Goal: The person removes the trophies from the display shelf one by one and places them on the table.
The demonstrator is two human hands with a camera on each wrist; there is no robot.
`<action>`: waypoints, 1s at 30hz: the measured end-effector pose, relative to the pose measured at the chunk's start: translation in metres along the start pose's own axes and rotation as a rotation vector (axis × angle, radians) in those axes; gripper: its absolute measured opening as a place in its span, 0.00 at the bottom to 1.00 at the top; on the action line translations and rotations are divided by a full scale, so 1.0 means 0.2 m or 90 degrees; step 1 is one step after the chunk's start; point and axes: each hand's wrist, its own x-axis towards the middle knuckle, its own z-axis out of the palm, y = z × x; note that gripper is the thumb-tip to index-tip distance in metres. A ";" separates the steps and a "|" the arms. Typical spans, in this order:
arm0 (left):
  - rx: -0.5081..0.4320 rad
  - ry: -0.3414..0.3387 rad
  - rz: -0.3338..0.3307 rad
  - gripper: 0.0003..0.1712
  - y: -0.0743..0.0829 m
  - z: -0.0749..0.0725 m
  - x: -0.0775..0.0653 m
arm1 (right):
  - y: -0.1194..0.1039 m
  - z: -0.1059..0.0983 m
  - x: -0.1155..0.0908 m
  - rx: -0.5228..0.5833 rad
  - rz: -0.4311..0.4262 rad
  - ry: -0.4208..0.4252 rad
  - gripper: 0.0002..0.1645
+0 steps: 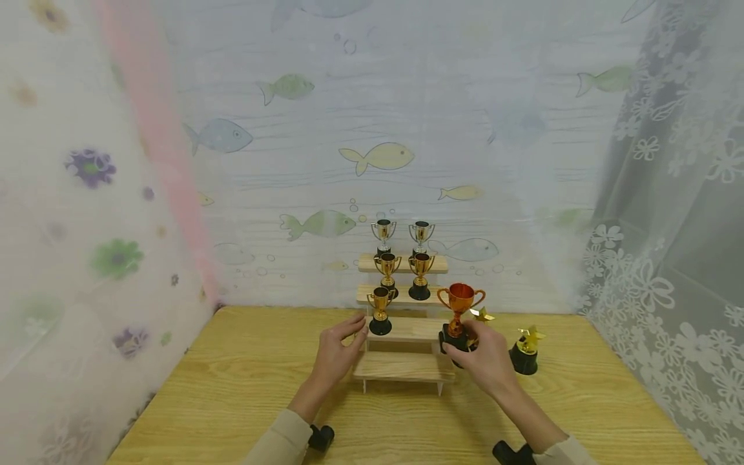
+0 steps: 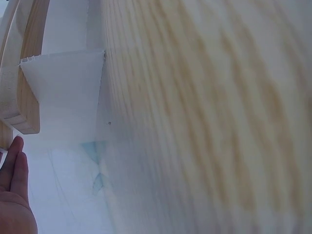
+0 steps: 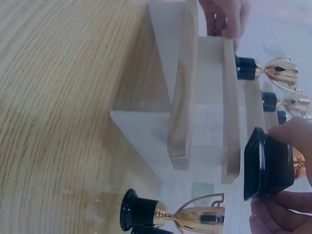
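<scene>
My right hand (image 1: 485, 356) grips an orange-bronze trophy cup (image 1: 461, 298) by its square black base (image 3: 273, 165), holding it upright at the right end of a tiered wooden display stand (image 1: 403, 367). At the stand's left end, the left hand (image 1: 337, 349) rests its fingertips against the second tier from the front. In the left wrist view its straight fingers (image 2: 19, 170) lie at a board's end. A gold trophy cup (image 1: 380, 310) stands on that same tier, close to the left fingertips. Behind it are two gold cups (image 1: 421, 276), then two silver-toned cups (image 1: 383, 236) on the top tier.
A gold star trophy (image 1: 526, 352) stands on the wooden table (image 1: 250, 368) to the right; another star trophy (image 1: 481, 316) is partly hidden by the right hand. The right wrist view shows a gold cup (image 3: 200, 218) beside the stand. Patterned curtains (image 1: 372, 116) enclose the table.
</scene>
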 end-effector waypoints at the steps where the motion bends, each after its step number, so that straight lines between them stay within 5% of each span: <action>1: 0.001 0.001 0.000 0.18 0.00 0.00 0.00 | 0.00 0.00 0.00 0.000 0.004 -0.001 0.34; 30: -0.001 0.002 -0.007 0.19 -0.01 0.00 0.00 | 0.09 -0.09 -0.02 -0.037 0.045 -0.009 0.35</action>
